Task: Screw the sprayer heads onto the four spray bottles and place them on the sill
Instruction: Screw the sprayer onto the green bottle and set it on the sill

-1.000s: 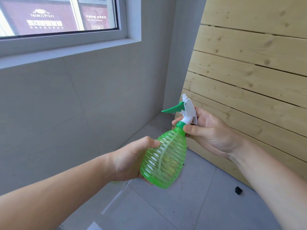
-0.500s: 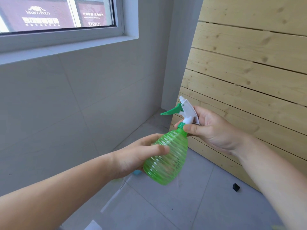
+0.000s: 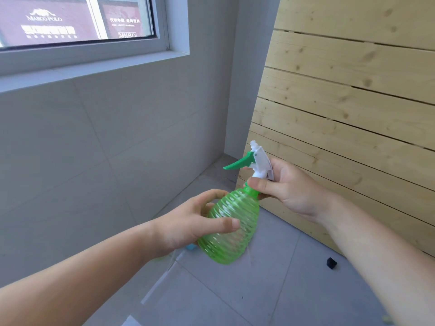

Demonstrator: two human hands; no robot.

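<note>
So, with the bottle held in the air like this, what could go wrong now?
1. The left hand holds the bottle by its ribbed side only, tilted over the tiled floor; if the hold loosens while twisting, it may drop.
2. The right hand pinches the collar under the sprayer head; on a tilted bottle the thread might catch crooked.
3. The sill looks narrow, so the bottle could tip there.

Grey tiled wall point(image 3: 117, 147) w/ window point(image 3: 77, 20), grey floor point(image 3: 235, 292), pine slat panel point(image 3: 353, 90) at right.
</note>
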